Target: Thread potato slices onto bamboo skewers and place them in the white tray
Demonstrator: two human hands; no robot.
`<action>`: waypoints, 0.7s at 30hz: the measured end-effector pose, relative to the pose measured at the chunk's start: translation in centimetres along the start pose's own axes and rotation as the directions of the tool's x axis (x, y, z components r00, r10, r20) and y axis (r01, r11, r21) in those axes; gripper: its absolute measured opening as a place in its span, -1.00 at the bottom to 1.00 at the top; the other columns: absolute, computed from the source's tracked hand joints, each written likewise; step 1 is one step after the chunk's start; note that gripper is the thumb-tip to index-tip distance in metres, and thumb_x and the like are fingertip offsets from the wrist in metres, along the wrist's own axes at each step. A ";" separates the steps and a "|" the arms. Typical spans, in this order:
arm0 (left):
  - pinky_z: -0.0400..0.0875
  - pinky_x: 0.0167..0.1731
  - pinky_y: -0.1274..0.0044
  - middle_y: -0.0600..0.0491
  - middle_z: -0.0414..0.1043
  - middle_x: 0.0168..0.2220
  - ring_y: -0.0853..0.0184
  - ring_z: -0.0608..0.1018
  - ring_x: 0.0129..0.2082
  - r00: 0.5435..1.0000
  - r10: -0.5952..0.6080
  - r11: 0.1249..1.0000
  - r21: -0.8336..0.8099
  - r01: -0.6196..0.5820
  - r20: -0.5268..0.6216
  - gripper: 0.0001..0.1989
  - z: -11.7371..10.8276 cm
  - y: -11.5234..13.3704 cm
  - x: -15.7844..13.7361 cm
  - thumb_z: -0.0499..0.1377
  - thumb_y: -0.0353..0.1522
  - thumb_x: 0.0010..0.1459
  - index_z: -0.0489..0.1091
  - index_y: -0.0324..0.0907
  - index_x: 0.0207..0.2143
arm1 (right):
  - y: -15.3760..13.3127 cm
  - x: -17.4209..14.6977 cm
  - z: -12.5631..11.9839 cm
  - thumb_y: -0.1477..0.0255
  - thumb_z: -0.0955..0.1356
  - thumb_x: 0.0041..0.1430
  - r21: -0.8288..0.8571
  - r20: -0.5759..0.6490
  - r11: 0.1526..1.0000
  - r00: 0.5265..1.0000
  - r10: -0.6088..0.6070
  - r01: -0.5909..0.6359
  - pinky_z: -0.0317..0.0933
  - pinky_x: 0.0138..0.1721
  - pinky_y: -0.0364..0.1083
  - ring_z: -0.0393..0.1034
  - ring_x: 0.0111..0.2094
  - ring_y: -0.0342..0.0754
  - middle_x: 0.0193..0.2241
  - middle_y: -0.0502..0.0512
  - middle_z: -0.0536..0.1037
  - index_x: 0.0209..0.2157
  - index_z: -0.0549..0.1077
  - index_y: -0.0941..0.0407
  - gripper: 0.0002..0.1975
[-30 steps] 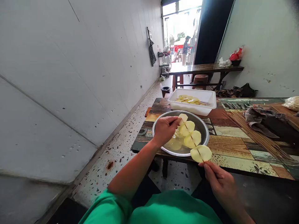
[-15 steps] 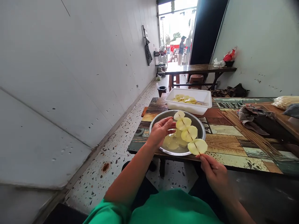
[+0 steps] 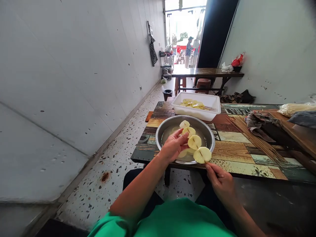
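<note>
My right hand pinches the near end of a thin skewer threaded with several pale yellow potato slices. My left hand is closed on one of the upper slices, its thumb on the face and its fingers partly hidden behind. The skewer slants up and away over a metal bowl. Loose slices lie in cloudy water inside the bowl.
Behind the bowl stands a white plastic tub holding skewered slices. Bare skewers lie on the patterned table at right, beside a crumpled cloth. A person stands outside the far doorway.
My left hand has moved from beside the slices onto an upper one and closed on it. The right hand keeps its pinch on the skewer. The view has shifted slightly.
</note>
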State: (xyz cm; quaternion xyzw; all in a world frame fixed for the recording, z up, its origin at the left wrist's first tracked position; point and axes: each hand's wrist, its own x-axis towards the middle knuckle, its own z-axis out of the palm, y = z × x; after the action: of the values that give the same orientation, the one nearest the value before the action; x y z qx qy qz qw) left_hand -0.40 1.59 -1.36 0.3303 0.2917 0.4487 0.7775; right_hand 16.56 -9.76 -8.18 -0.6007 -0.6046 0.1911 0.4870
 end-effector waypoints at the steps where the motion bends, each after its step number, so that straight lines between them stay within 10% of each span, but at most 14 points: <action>1: 0.49 -0.33 0.54 -0.06 0.53 -0.23 0.36 0.58 -0.34 1.000 -0.022 1.000 -0.013 0.022 0.010 -0.63 0.2 -0.3 -0.1 0.36 -0.34 -0.03 0.44 -0.26 -0.15 | -0.2 0.1 0.0 0.24 0.28 0.24 -0.003 -0.002 1.000 1.000 -0.005 0.005 0.42 -0.36 -0.09 0.55 -0.41 0.05 -0.46 0.15 0.62 -0.24 0.61 0.21 -0.63; 13: 0.51 -0.16 0.40 -0.11 0.55 -0.27 0.26 0.60 -0.28 0.999 -0.039 0.990 -0.137 0.034 -0.034 -0.72 0.2 0.1 -0.1 0.34 -0.44 -0.03 0.46 -0.33 -0.22 | 0.4 0.0 0.0 0.34 0.26 0.28 -0.112 -0.056 0.978 0.982 -0.181 0.174 0.46 -0.31 -0.14 0.59 -0.34 0.01 -0.30 0.18 0.66 -0.22 0.56 0.17 -0.73; 21: 0.47 -0.08 0.39 -0.03 0.55 -0.25 0.25 0.58 -0.18 0.978 0.170 0.977 -0.108 -0.183 -0.122 -0.64 0.4 0.7 -0.2 0.39 -0.36 -0.09 0.47 -0.25 -0.19 | -1.5 3.2 -2.3 0.39 0.29 0.26 -0.251 0.030 0.904 0.936 -0.351 0.347 0.46 -0.28 -0.09 0.59 -0.31 0.03 -0.27 0.14 0.66 -0.18 0.55 0.09 -0.78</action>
State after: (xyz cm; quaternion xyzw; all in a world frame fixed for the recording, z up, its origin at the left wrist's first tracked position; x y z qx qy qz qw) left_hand -0.49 1.59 -0.52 0.2822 0.2773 0.5505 0.7352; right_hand 18.23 -7.99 -4.75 -0.5413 -0.7178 0.0175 0.4376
